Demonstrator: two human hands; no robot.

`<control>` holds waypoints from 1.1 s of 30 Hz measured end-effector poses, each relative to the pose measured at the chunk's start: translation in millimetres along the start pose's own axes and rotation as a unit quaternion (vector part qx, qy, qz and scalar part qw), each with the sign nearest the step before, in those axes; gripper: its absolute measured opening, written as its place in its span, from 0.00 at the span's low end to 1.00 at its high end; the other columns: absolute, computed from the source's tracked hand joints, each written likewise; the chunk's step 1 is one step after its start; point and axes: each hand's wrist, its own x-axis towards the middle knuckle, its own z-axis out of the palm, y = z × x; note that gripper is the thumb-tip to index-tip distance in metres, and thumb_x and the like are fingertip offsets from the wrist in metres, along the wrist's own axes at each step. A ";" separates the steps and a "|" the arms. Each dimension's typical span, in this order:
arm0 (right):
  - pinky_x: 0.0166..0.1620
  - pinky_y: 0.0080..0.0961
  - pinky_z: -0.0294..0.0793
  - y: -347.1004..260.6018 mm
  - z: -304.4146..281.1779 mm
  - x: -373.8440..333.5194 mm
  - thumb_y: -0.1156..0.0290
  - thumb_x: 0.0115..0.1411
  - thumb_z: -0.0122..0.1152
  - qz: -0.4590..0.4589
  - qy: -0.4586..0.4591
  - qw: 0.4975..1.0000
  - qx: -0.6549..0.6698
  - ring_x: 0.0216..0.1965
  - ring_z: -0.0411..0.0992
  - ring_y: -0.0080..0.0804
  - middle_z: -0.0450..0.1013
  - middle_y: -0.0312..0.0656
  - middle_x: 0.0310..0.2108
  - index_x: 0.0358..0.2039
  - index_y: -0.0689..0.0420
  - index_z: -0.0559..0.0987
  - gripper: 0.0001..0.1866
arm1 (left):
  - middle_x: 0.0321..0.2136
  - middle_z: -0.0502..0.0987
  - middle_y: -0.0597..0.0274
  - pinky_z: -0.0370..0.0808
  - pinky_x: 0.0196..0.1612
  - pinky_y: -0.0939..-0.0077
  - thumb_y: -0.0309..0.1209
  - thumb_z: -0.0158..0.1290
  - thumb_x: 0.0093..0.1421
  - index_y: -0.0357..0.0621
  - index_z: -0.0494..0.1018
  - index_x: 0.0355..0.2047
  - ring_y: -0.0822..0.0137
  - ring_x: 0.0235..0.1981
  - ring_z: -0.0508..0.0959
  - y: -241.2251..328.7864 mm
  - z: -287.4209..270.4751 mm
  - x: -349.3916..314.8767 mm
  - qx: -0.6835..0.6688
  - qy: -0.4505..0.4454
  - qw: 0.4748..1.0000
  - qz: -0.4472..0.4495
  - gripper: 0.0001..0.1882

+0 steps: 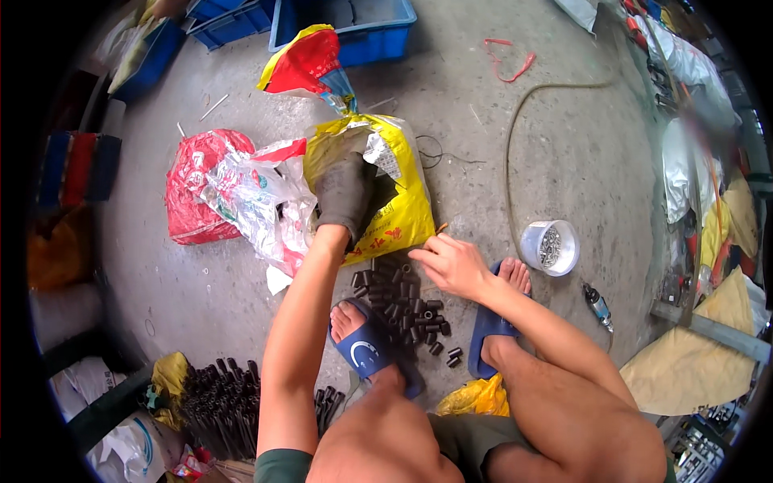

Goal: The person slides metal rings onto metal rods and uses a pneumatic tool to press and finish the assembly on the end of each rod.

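My left hand (346, 193), in a dark grey glove, reaches into the torn opening of a yellow plastic bag (407, 221); its fingers are hidden inside. My bare right hand (452, 264) is beside the bag's lower right corner, its fingers curled together. Whatever they may hold is too small or hidden to make out. Below the bag, between my feet, lies a loose pile of short black tubes (407, 306). A crumpled clear-and-red plastic bag (258, 189) leans against the yellow bag's left side, next to a red bag (197, 181).
A white tub (564, 249) of small metal parts stands by my right foot, near a blue-grey air tool (597, 304). A hose (510, 153) curves across the floor. Blue crates (374, 42) stand at the back. Many black rods (217, 410) are bundled lower left.
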 end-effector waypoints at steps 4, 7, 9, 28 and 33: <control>0.35 0.43 0.80 -15.2 22.3 11.7 0.66 0.60 0.67 -0.005 -0.036 0.999 -0.035 0.36 0.78 0.44 0.74 0.42 0.32 0.35 0.52 0.79 0.07 | 0.35 0.82 0.49 0.76 0.42 0.47 0.46 0.62 0.60 0.45 0.80 0.36 0.44 0.38 0.82 -3.5 15.4 -15.0 0.041 0.067 0.995 0.057 0.17; 0.36 0.45 0.80 -10.3 25.8 8.9 0.64 0.59 0.69 0.028 -0.069 0.997 -0.034 0.36 0.79 0.48 0.75 0.44 0.32 0.34 0.53 0.78 0.09 | 0.37 0.81 0.52 0.75 0.43 0.49 0.49 0.64 0.56 0.47 0.79 0.37 0.47 0.40 0.80 -1.2 13.6 -20.6 0.046 0.080 0.994 0.066 0.19; 0.38 0.48 0.80 0.1 21.0 0.7 0.64 0.56 0.72 0.068 -0.084 0.994 0.002 0.36 0.79 0.54 0.76 0.47 0.32 0.35 0.55 0.78 0.13 | 0.37 0.81 0.52 0.74 0.44 0.50 0.49 0.65 0.56 0.47 0.79 0.37 0.48 0.42 0.80 -2.4 14.3 -23.4 0.038 0.087 0.993 0.063 0.20; 0.36 0.40 0.86 3.5 35.6 -3.2 0.77 0.52 0.64 0.116 -0.102 0.962 -0.225 0.38 0.81 0.46 0.75 0.48 0.36 0.30 0.62 0.81 0.04 | 0.32 0.82 0.35 0.78 0.39 0.48 0.33 0.52 0.68 0.40 0.81 0.48 0.41 0.37 0.84 -6.8 -49.7 -28.4 -0.075 0.073 0.994 -0.004 0.14; 0.33 0.32 0.82 22.1 -52.0 -22.8 0.71 0.60 0.68 0.193 0.003 0.981 0.015 0.32 0.80 0.36 0.79 0.48 0.32 0.40 0.66 0.81 0.12 | 0.37 0.83 0.61 0.81 0.38 0.72 0.32 0.53 0.74 0.37 0.79 0.52 0.68 0.35 0.83 53.6 -103.2 -82.4 -0.622 0.022 0.781 -0.038 0.14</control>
